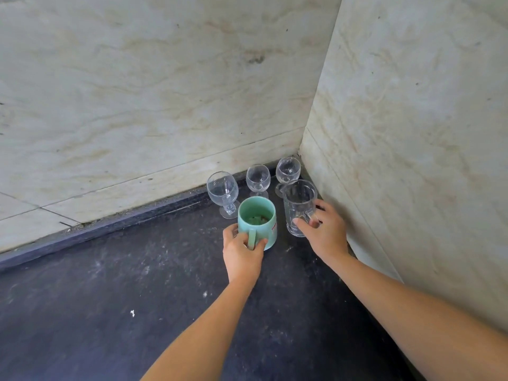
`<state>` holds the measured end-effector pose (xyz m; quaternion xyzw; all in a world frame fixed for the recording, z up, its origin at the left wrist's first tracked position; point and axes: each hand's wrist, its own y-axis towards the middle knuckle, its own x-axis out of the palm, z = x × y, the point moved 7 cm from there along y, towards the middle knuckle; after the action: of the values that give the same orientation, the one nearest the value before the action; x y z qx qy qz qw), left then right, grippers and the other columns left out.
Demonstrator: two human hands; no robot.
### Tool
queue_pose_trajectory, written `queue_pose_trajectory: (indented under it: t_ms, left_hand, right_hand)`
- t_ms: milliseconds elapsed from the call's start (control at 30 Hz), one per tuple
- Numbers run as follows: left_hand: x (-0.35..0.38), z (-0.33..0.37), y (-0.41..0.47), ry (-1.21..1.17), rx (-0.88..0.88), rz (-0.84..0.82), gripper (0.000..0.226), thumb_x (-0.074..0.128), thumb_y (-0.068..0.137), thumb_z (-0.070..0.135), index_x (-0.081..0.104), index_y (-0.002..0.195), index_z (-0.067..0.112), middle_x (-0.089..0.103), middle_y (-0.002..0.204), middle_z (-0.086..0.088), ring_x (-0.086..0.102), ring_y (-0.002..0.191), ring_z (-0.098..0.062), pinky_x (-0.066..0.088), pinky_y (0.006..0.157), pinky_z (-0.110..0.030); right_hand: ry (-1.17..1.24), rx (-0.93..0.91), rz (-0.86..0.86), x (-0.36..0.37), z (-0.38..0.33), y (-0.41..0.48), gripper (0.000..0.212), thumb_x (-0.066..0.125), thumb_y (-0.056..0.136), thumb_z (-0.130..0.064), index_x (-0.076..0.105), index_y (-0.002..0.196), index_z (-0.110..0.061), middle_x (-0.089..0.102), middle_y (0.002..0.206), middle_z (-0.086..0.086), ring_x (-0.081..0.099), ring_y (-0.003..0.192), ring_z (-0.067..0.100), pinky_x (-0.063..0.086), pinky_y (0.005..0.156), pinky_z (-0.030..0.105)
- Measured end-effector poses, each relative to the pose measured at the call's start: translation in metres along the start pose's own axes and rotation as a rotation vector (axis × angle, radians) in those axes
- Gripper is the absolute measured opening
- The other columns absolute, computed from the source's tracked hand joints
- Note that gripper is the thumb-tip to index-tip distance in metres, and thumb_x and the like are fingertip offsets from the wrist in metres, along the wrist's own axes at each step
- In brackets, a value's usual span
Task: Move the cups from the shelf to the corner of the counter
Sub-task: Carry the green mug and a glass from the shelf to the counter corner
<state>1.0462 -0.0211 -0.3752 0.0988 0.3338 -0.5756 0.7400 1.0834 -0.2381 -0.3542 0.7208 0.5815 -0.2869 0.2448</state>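
A mint-green mug [261, 215] stands on the dark counter [110, 298] near the corner, and my left hand [242, 254] grips its handle. To its right stands a clear glass mug [299, 204]; my right hand [324, 232] holds its handle. Behind them three stemmed wine glasses stand upright along the back wall: one on the left [223, 191], one in the middle [257, 178], one right in the corner [287, 169]. No shelf is in view.
Pale marble-patterned tiled walls [165, 92] meet at the corner and close off the back and the right side [412, 133]. The dusty dark counter stretches to the left and toward me, with a few white specks [132, 313] on it.
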Motion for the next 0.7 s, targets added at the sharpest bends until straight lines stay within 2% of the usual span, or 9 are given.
queue_pose_trajectory:
  t_ms: [100,233,333,400,467,533,600,700]
  left_hand:
    - [0.010,-0.003,-0.001,0.038,0.004,-0.006,0.022,0.076,0.074,0.020,0.070,0.081,0.001,0.047,0.130,0.001,0.052,0.084,-0.010,0.041,0.078,-0.023]
    - [0.020,-0.007,-0.005,0.081,0.000,-0.024,0.022,0.074,0.075,0.021,0.069,0.078,0.000,0.047,0.134,0.000,0.061,0.091,-0.019,0.043,0.078,-0.026]
    - [0.020,-0.005,-0.005,0.110,0.021,-0.041,0.023,0.073,0.076,0.023,0.066,0.076,0.001,0.047,0.133,0.001,0.061,0.088,-0.020,0.044,0.074,-0.027]
    - [0.017,-0.005,-0.006,0.135,0.049,-0.073,0.025,0.072,0.076,0.025,0.059,0.071,0.004,0.049,0.130,0.002,0.060,0.083,-0.021,0.044,0.070,-0.029]
    - [0.010,-0.004,-0.009,0.173,0.076,-0.110,0.027,0.070,0.077,0.030,0.055,0.073,0.009,0.050,0.123,0.002,0.057,0.079,-0.019,0.042,0.067,-0.029]
    - [-0.003,0.001,-0.012,0.239,0.112,-0.124,0.025,0.067,0.080,0.035,0.057,0.079,0.012,0.051,0.115,0.004,0.054,0.078,-0.015,0.042,0.065,-0.029]
    - [-0.021,0.010,-0.015,0.293,0.159,-0.117,0.025,0.064,0.081,0.038,0.058,0.083,0.014,0.052,0.111,0.004,0.054,0.080,-0.015,0.046,0.065,-0.031]
    - [-0.054,0.030,-0.019,0.336,0.247,-0.101,0.025,0.061,0.083,0.039,0.059,0.085,0.014,0.054,0.105,0.002,0.054,0.085,-0.018,0.046,0.067,-0.032]
  right_hand:
    - [-0.023,-0.036,-0.043,0.004,0.009,-0.002,0.047,0.077,0.071,-0.026,0.039,0.045,-0.018,0.058,0.130,0.002,0.060,0.104,0.015,0.045,0.076,0.029]
    - [-0.065,-0.022,-0.063,0.006,0.021,-0.004,0.044,0.076,0.072,-0.032,0.047,0.048,-0.009,0.058,0.129,-0.003,0.062,0.094,0.012,0.046,0.071,0.028]
    - [-0.111,-0.034,-0.102,0.009,0.021,-0.004,0.041,0.072,0.074,-0.037,0.052,0.051,-0.010,0.056,0.131,-0.005,0.061,0.094,0.014,0.047,0.071,0.028]
    - [-0.156,-0.048,-0.144,0.009,0.020,-0.004,0.039,0.069,0.077,-0.039,0.049,0.054,-0.014,0.058,0.125,-0.003,0.061,0.088,0.018,0.047,0.067,0.029]
    - [-0.209,-0.053,-0.185,0.006,0.017,-0.008,0.031,0.065,0.081,-0.039,0.051,0.064,-0.017,0.060,0.110,0.000,0.058,0.078,0.018,0.045,0.062,0.029]
    - [-0.296,-0.041,-0.198,-0.001,0.009,-0.012,0.024,0.062,0.083,-0.040,0.057,0.080,-0.016,0.060,0.103,0.001,0.056,0.076,0.019,0.045,0.060,0.030]
    - [-0.407,-0.022,-0.189,-0.012,-0.004,-0.014,0.030,0.058,0.085,-0.040,0.060,0.098,-0.013,0.060,0.105,0.004,0.058,0.082,0.023,0.045,0.061,0.032]
    - [-0.562,-0.038,-0.128,-0.038,-0.035,-0.016,0.036,0.052,0.088,-0.041,0.058,0.107,-0.011,0.059,0.109,0.007,0.058,0.089,0.026,0.048,0.065,0.035]
